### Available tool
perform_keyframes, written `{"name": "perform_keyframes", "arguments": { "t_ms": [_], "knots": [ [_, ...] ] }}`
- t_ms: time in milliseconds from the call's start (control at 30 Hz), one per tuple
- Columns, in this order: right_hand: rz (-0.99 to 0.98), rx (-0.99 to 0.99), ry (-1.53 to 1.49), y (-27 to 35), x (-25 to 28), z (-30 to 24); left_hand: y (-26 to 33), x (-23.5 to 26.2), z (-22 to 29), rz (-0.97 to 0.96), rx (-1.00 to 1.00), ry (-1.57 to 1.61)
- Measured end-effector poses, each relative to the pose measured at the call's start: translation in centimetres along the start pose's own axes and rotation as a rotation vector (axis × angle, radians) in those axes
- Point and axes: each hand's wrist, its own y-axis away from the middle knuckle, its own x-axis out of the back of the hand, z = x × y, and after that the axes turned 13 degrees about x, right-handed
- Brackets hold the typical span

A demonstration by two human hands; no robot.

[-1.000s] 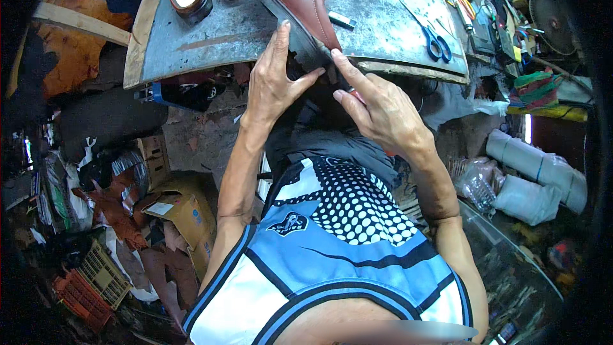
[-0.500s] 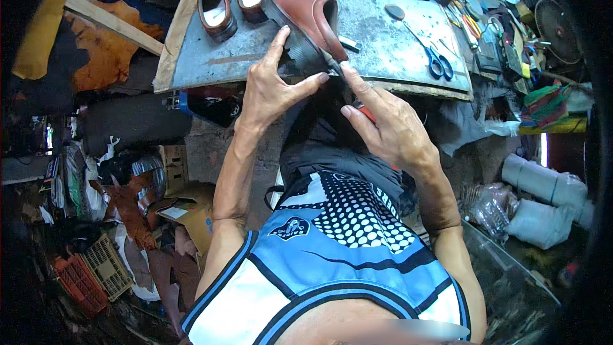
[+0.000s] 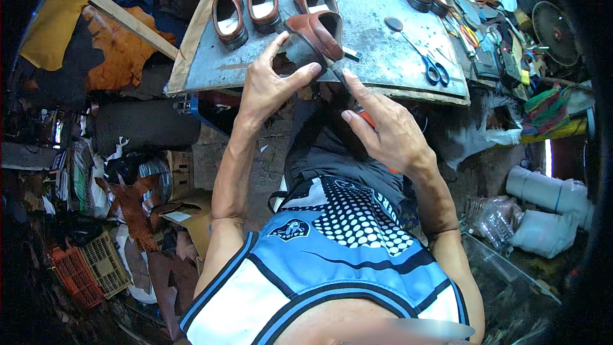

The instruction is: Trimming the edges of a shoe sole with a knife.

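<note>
Much of the orange-handled tool (image 3: 366, 117) hides under the right hand (image 3: 396, 130).

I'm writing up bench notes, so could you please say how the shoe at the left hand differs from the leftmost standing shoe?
The handled shoe is tilted, its dark sole showing; the leftmost shoe stands upright. A white insole shows in the leftmost shoe; none is plain in the handled shoe. Both have brown uppers.
</note>
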Motion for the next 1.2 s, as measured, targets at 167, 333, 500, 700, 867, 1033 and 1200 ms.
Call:
{"name": "perform_keyframes", "arguments": {
  "t_ms": [167,333,500,700,867,1033,1200],
  "knots": [
    [0.035,0.038,0.004,-0.8,0.2,-0.1,0.1,0.2,0.4,-0.020,-0.002,0.010],
    [-0.022,0.007,-0.008,-0.6,0.3,-0.3,0.3,-0.1,-0.7,0.036,-0.118,-0.097],
    [0.006,0.003,-0.019,-0.9,0.0,-0.2,0.7,-0.6,-0.5,0.099,-0.120,-0.163],
    [0.011,0.001,-0.041,-0.2,-0.2,-0.2,0.3,-0.4,-0.6,0.122,-0.140,-0.132],
    [0.005,-0.004,-0.030,-0.5,-0.1,-0.3,0.2,0.0,-0.1,0.091,-0.064,-0.086],
    [0.046,0.018,-0.030,-1.1,-0.1,-0.2,-0.1,0.0,-0.4,0.098,-0.125,-0.120],
    [0.040,0.000,-0.033,-0.9,0.0,-0.2,0.0,0.0,-0.3,0.060,-0.078,-0.085]
  ]
}}
